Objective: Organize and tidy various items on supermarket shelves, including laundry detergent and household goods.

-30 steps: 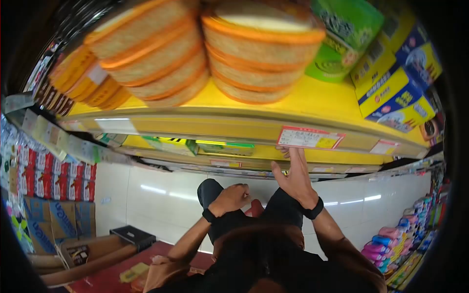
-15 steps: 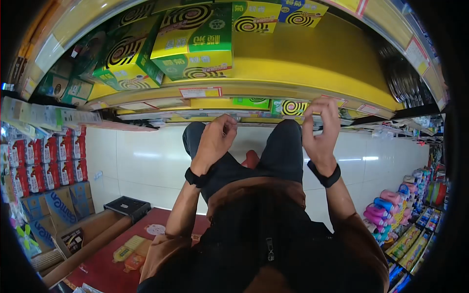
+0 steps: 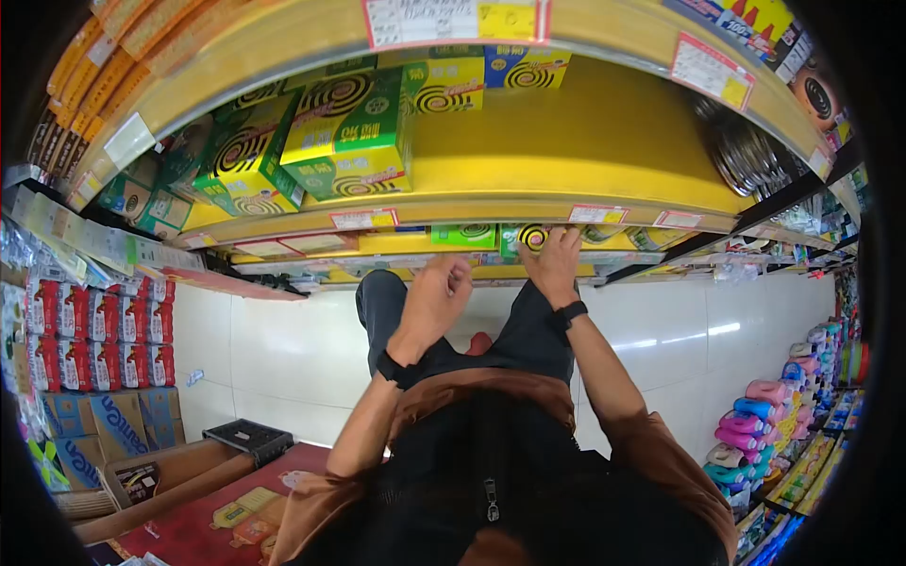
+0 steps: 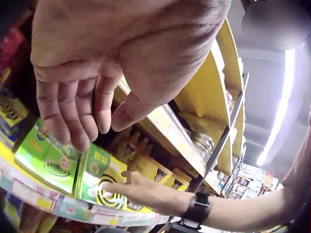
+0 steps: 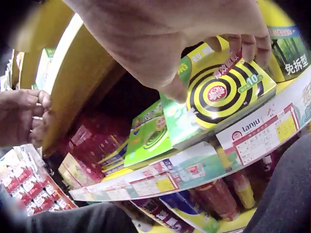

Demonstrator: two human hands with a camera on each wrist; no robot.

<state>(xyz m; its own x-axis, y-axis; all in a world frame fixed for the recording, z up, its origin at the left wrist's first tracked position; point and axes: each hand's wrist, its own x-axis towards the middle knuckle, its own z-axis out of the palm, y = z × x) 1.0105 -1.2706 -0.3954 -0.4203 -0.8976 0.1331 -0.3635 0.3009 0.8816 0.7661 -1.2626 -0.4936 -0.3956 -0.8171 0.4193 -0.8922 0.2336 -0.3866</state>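
My right hand (image 3: pixel 552 259) is at the lower shelf, its thumb and fingers spanning a green and yellow box of mosquito coils (image 5: pixel 218 92) with a black spiral on its front. Thumb at the left side, fingers over the top edge: that is how the right wrist view shows the grip. A greener coil box (image 5: pixel 150 136) stands just left of it. My left hand (image 3: pixel 439 297) hangs in front of the shelf with loosely curled fingers and holds nothing. In the left wrist view both coil boxes appear beyond that hand.
Above, a yellow shelf (image 3: pixel 585 141) carries larger green coil boxes (image 3: pixel 349 141) on its left and shiny metal pieces (image 3: pixel 741 151) on its right. Price tags line the shelf edges. Red packs (image 3: pixel 104 321) are stacked left; bottles (image 3: pixel 755 415) stand right. A red table (image 3: pixel 179 519) is behind on the left.
The view has tilted down from an upper shelf of round orange-rimmed stacks. My right hand has left the upper shelf's price tag and come down to the coil box below. The left hand stays empty.
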